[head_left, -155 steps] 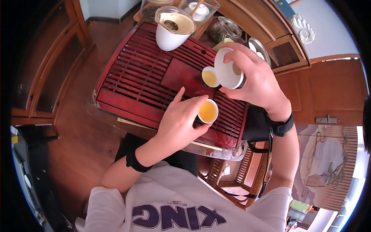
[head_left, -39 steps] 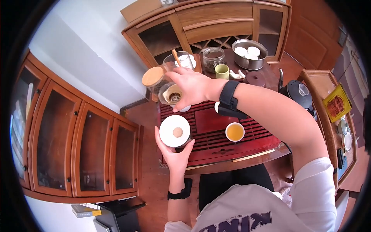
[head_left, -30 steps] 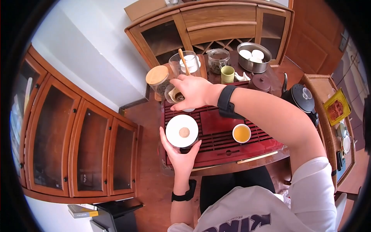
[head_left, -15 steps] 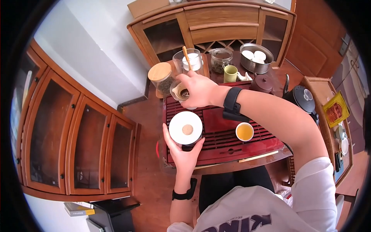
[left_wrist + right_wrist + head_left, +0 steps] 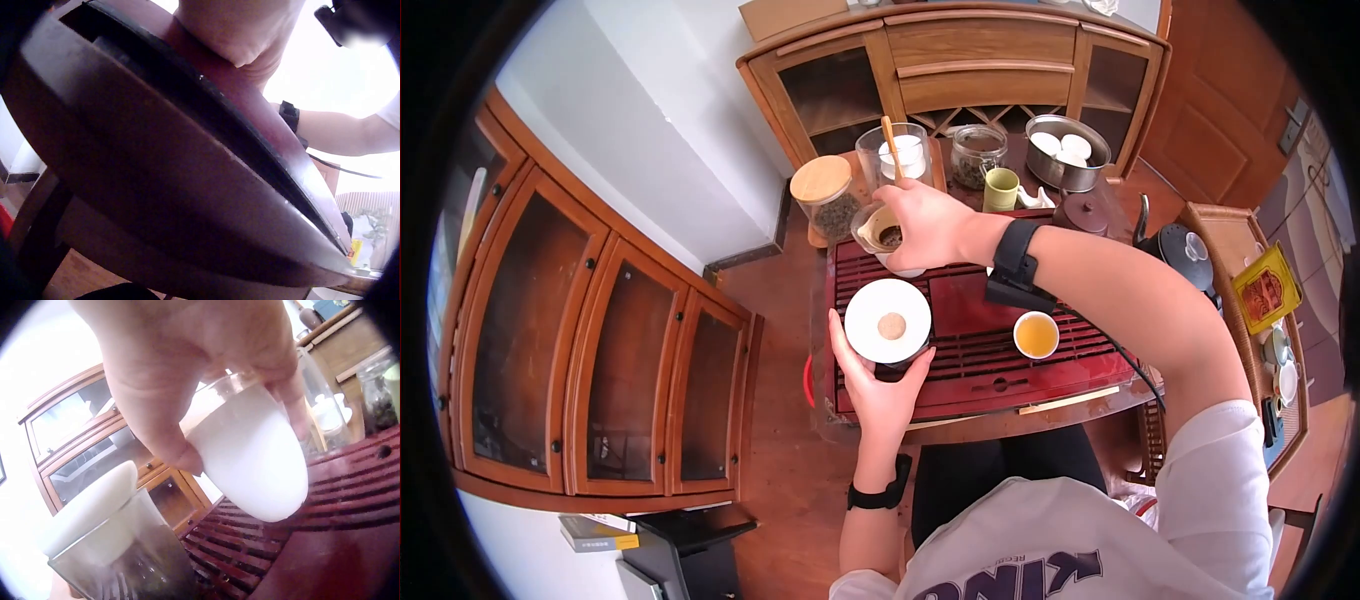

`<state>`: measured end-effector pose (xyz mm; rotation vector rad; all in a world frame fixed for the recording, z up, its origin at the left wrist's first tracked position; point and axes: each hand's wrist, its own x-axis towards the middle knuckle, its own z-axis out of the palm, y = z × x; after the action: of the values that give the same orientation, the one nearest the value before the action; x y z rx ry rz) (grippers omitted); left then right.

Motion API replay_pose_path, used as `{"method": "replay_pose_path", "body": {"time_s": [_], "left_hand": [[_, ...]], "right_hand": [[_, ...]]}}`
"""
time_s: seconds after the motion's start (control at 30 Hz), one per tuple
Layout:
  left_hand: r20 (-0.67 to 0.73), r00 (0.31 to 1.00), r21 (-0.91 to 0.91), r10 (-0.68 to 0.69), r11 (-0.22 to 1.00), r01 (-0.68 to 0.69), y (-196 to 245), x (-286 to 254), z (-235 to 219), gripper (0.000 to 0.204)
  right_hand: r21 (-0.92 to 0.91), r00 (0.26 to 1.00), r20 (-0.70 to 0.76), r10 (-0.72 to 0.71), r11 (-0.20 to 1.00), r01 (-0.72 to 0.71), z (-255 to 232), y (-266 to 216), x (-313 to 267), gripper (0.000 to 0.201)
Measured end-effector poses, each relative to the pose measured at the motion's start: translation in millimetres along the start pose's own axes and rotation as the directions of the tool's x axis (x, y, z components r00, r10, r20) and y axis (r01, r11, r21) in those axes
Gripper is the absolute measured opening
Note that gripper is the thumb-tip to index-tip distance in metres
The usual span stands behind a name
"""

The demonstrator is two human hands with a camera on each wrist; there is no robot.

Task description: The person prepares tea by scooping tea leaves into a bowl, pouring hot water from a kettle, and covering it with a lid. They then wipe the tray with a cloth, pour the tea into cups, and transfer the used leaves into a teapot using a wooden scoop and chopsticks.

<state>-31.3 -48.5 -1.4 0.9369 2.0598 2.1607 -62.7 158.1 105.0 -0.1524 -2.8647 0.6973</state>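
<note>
My left hand (image 5: pixel 887 395) holds a clear glass vessel (image 5: pixel 159 550) between spread thumb and fingers, over the tray's near left end. On top of the glass sits a white round strainer-like piece (image 5: pixel 870 303) with a beige centre. My right hand (image 5: pixel 935 222) grips a white cup (image 5: pixel 259 465) at the tray's far left, thumb on one side and fingers on the other. Its upper part has a clear glass rim and a pale filter (image 5: pixel 868 230) with dark leaves inside. A small white teacup (image 5: pixel 1036 335) of yellow tea stands on the red slatted tea tray (image 5: pixel 1000 375).
Behind the tray stand a wooden-lidded jar (image 5: pixel 822 180), a glass container (image 5: pixel 915 150) with a wooden-handled tool, a leaf jar (image 5: pixel 978 158), a green cup (image 5: pixel 1001 190) and a steel bowl (image 5: pixel 1068 178). A brown teapot (image 5: pixel 1082 213) and a black kettle (image 5: pixel 1180 255) are at right.
Earlier my left hand was at a teacup and my right tilted a white-lined vessel beside another. Since then, the left has taken the strainer-topped glass and the right the white cup. Lately both barely move.
</note>
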Motion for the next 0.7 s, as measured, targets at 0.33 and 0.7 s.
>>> {"method": "replay_pose_path", "body": {"time_s": [0.33, 0.7], "left_hand": [[0.005, 0.999, 0.020, 0.053, 0.998, -0.053, 3.7, 1.2, 1.4, 0.115], [-0.001, 0.999, 0.001, 0.054, 0.999, -0.054, 5.6, 1.8, 3.0, 0.114]], "right_hand": [[-0.181, 0.877, 0.202, -0.436, 0.864, 0.471, -83.5, -35.9, -21.1, 0.072], [-0.415, 0.749, 0.352, -0.562, 0.623, 0.663, -83.8, -57.7, -45.4, 0.063]]}}
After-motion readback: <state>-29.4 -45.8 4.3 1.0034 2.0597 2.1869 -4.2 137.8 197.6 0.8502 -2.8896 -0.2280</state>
